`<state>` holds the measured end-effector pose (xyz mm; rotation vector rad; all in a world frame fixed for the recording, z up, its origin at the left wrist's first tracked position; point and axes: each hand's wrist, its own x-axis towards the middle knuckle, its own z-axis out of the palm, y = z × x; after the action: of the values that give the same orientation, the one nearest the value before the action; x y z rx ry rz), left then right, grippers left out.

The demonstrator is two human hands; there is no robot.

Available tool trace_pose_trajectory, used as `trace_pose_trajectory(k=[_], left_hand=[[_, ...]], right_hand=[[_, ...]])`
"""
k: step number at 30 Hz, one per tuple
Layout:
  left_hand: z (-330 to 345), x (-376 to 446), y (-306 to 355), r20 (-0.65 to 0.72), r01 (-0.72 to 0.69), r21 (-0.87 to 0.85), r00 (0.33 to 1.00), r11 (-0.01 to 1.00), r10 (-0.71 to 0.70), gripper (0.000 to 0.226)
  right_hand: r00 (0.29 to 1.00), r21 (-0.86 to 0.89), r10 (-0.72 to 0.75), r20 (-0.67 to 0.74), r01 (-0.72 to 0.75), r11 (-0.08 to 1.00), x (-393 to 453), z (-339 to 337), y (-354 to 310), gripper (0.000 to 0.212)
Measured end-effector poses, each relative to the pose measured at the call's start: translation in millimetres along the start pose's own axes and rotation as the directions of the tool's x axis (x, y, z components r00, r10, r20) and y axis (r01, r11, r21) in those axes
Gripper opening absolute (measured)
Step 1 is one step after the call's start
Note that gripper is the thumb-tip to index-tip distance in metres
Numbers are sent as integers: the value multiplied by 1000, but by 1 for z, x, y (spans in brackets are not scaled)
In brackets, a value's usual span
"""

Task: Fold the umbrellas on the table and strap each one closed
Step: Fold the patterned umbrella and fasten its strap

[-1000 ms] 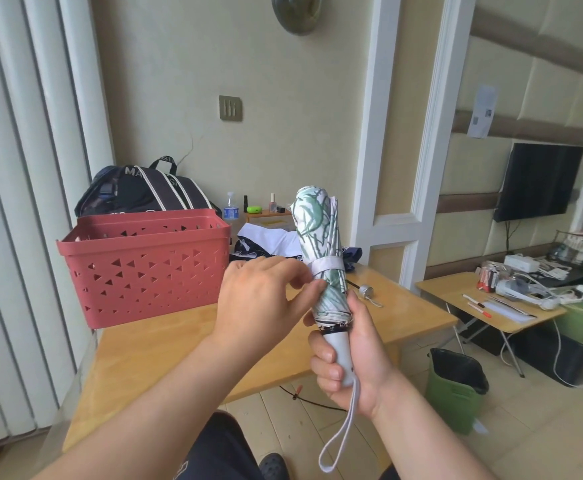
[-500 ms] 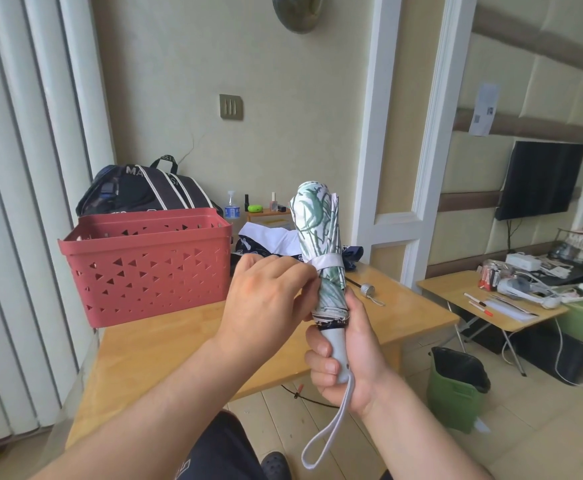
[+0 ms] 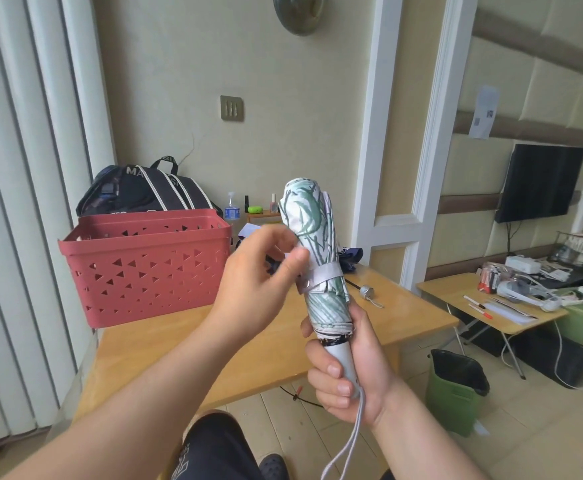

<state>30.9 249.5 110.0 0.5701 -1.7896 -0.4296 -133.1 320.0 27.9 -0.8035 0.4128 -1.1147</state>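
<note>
A folded green-and-white umbrella (image 3: 317,258) stands upright in the air above the near edge of a wooden table (image 3: 165,344), its strap (image 3: 321,276) wrapped around the canopy. The right hand (image 3: 349,372) grips the white handle; the left hand (image 3: 259,285), fingers curled and blurred, touches the strap's end. A red basket (image 3: 144,268) sits at the table's far left corner.

Beside the smooth, lightly glossy wooden table (image 3: 165,344): a matt printed-cloth umbrella (image 3: 317,244) with a smooth plastic handle (image 3: 343,358); on it, a perforated matt red plastic basket (image 3: 144,268)
</note>
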Motion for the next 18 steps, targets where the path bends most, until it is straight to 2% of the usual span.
trace_pose_trajectory(k=[2,5,9,13,15,16,18], left_hand=[[-3,13,4,-25,132,-128,990,983,-137,18],[-6,30,6,76,307,-285,952,908,-297,42],[-6,39,1,144,363,-431,932,826,-334,67],[-5,38,-1,181,413,-560,907,719,-380,52],[-5,35,3,197,418,-609,903,674,-382,42],[-4,36,4,200,420,-626,901,657,-386,38],[-3,37,3,170,424,-651,889,629,-424,36]], right_hand=[[999,-15,16,38,-15,1000,1,0,1,66],[997,-38,46,68,-44,998,3,3,2,67],[994,-46,62,91,-58,997,2,4,2,67],[983,-22,92,157,-89,996,-1,1,-2,63],[987,-37,87,137,-82,996,-1,1,-2,64],[993,-64,73,94,-67,996,-1,2,-2,66],[997,-191,4,-79,-19,981,1,8,0,70]])
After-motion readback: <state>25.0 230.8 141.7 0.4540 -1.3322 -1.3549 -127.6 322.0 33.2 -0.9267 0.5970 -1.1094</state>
